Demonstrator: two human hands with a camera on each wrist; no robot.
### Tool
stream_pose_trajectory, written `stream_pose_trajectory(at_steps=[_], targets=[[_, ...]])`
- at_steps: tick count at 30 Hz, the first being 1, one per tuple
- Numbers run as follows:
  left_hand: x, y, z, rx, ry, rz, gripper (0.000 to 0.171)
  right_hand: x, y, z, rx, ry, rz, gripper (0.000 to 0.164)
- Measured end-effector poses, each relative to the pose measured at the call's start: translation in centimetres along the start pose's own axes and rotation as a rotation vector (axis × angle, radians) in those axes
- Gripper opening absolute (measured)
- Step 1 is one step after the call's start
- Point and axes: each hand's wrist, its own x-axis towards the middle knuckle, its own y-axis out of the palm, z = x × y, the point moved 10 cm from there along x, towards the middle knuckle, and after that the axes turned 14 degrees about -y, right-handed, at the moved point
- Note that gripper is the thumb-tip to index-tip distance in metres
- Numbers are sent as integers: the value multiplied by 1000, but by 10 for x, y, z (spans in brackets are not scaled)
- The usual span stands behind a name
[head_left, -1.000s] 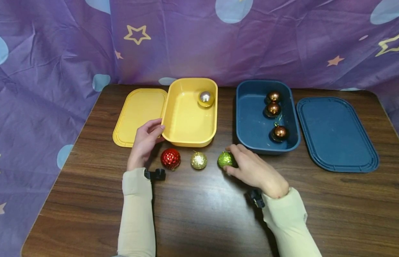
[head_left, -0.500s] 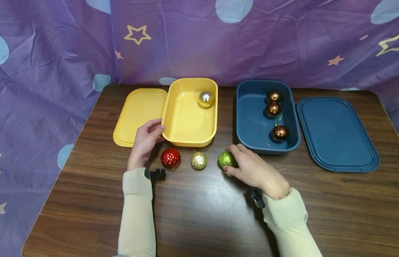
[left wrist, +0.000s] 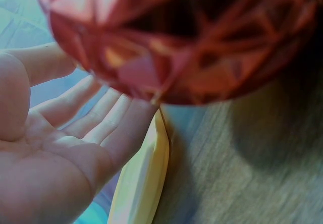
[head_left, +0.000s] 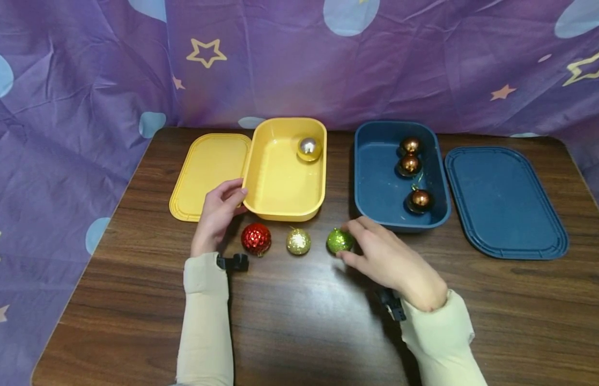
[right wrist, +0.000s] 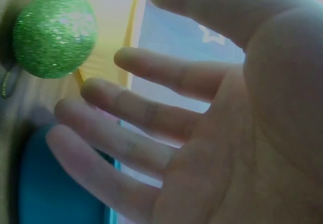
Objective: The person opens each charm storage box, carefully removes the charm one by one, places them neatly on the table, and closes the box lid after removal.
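Note:
In the head view my left hand (head_left: 219,214) rests at the near left corner of a yellow plastic box (head_left: 286,209), its fingers relaxed. The left wrist view shows the palm with fingers extended, their tips partly hidden behind a red faceted Christmas ball (left wrist: 176,47). My right hand (head_left: 386,254) hovers just right of a green glitter Christmas ball (head_left: 339,241), in front of a blue plastic box (head_left: 376,177). In the right wrist view its fingers are spread with nothing between them, and the green ball lies apart from them. A gold glitter ball (head_left: 298,242) sits between the red and green ones.
One silver-and-gold ball (head_left: 309,149) lies in the yellow box. Three bronze balls, the nearest a bronze ball (head_left: 420,200), are in the blue box. A yellow lid (head_left: 207,171) lies at left, a blue lid (head_left: 507,201) at right. A purple curtain (head_left: 280,64) hangs behind the table.
My right hand has let go of the green ball and drawn back slightly toward the right. The left hand, the boxes and the balls have stayed in place.

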Motion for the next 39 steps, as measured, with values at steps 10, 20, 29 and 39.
stream_pose_trajectory(at_steps=[10,20,29,39], targets=[[-1,0,-3,2,9,-2,42,-1,-25,11,-49,-94,-152,18],[0,2,0,-7,8,5,42,-1,-45,10,-69,-163,-271,9],[0,0,0,6,10,-3,42,10,-67,13,-115,-184,-231,15],[0,0,-1,-8,11,3,42,28,-110,30,-195,-218,-192,29]])
